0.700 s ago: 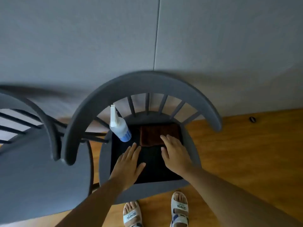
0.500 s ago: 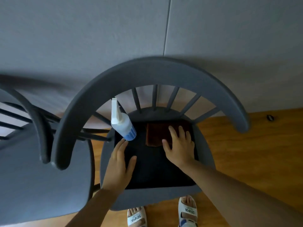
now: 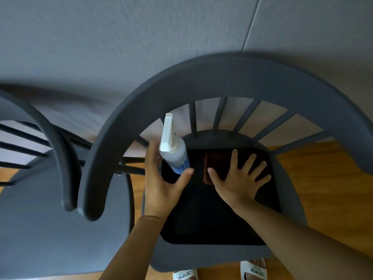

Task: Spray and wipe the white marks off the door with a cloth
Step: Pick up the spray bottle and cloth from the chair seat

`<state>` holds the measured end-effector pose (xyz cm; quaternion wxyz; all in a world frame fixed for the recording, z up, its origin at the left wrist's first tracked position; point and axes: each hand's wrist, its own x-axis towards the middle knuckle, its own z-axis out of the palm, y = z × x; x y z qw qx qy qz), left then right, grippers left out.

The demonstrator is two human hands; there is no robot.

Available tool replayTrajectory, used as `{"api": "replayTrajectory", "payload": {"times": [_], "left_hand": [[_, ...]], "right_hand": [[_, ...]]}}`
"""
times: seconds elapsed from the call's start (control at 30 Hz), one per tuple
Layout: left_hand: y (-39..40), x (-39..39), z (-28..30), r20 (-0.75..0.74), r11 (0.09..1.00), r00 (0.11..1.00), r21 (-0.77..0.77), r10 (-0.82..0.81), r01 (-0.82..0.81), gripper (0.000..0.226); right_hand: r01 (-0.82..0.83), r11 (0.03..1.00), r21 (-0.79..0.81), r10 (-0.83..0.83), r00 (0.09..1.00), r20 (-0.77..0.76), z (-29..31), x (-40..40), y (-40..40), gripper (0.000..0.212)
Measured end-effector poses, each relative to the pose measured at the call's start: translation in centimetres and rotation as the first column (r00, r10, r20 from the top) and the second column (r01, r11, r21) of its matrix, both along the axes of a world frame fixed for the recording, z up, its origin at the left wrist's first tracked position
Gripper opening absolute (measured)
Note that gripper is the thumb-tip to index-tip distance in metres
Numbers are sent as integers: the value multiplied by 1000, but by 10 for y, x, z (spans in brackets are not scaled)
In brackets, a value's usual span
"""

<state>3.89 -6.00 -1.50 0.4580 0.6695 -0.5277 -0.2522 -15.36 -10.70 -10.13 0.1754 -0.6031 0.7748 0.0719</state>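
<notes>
Two dark grey spindle-back chairs stand against the pale wall (image 3: 121, 37) on the wooden floor (image 3: 327, 195): the near chair (image 3: 222, 77) carries one black seat pad (image 3: 201, 215), and the second chair (image 3: 40, 219) stands to its left. Both hands are over that pad: the left hand (image 3: 161, 184) is spread wide around the base of the one spray bottle (image 3: 173, 150) at the pad's back-left corner, thumb touching it, while the right hand (image 3: 240, 178) lies flat, fingers splayed, on the single brown cloth (image 3: 218, 160) along the pad's back edge. Two white sandals (image 3: 253, 271) show below the seat's front edge.
</notes>
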Motion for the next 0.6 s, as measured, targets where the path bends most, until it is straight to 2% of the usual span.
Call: {"api": "replayTrajectory", "payload": {"times": [0.13, 0.3, 0.6], "left_hand": [[-21, 4, 1, -69, 998, 998, 64, 8, -3, 97], [-41, 3, 0, -137, 1000, 990, 30, 8, -4, 97], [-51, 3, 1, -78, 1000, 997, 17, 11, -10, 70]], "right_hand": [[30, 999, -16, -30, 999, 20, -3, 7, -3, 116], [75, 996, -48, -73, 997, 33, -4, 10, -4, 126], [22, 977, -212, -11, 999, 51, -5, 15, 1, 105]]}}
